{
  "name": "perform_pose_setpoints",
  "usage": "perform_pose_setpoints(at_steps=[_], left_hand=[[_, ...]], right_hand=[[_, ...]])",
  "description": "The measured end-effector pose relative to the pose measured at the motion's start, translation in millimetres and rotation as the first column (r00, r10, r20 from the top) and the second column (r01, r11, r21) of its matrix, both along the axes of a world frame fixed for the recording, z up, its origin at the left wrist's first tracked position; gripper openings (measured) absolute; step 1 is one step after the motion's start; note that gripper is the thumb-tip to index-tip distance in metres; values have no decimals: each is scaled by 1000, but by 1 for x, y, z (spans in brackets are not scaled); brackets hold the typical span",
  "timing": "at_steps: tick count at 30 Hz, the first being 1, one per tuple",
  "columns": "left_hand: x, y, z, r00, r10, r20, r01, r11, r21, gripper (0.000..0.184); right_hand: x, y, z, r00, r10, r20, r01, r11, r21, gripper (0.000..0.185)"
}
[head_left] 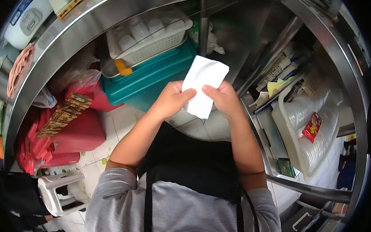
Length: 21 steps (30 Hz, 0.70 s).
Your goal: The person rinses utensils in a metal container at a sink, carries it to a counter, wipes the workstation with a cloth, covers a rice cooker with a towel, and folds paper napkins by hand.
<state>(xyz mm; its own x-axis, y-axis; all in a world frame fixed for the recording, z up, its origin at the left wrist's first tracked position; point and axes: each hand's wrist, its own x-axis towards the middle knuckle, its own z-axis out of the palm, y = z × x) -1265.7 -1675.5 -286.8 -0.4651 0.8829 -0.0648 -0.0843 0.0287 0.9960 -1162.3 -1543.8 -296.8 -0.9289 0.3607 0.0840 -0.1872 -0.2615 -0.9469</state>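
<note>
A stack of folded white paper, which looks like napkins [204, 77], is held up in front of my black apron. My left hand [172, 99] grips its left edge, thumb on top and fingers behind. On the opposite edge my right hand [225, 100] pinches it the same way, thumb lying across the face. The fingers beneath the paper are hidden. Just beyond my left hand stands a teal plastic box [147, 78]. A white basket [149, 38] with clear plastic cups rests on top of the box.
A steel counter edge [89, 20] curves around me. Left are a red bin [77, 131], wooden clothespins [64, 114] and a white stool [60, 191]. On the right, a cream basket [284, 117] holds clear plastic stacks and a red packet [313, 127]. Another person's dark clothing shows lower left.
</note>
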Motion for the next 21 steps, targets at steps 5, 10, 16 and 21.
perform_pose_setpoints(at_steps=[5, 10, 16, 21], left_hand=[[-1, 0, -7, 988, -42, 146, 46, 999, -22, 21], [-7, -2, 1, 880, -133, 456, 119, 991, 60, 24], [-17, -2, 8, 711, -302, 635, 251, 953, 172, 28], [-8, 3, 3, 949, -79, 304, 45, 992, 118, 20]], right_hand=[[6, 5, 4, 1000, 16, -25, -14, 998, 69, 21], [11, 12, 13, 982, 87, -166, 57, 704, 708, 27], [14, 8, 24, 988, -23, -155, 153, 349, 925, 32], [12, 3, 10, 959, -114, -260, 244, 797, 552, 36]])
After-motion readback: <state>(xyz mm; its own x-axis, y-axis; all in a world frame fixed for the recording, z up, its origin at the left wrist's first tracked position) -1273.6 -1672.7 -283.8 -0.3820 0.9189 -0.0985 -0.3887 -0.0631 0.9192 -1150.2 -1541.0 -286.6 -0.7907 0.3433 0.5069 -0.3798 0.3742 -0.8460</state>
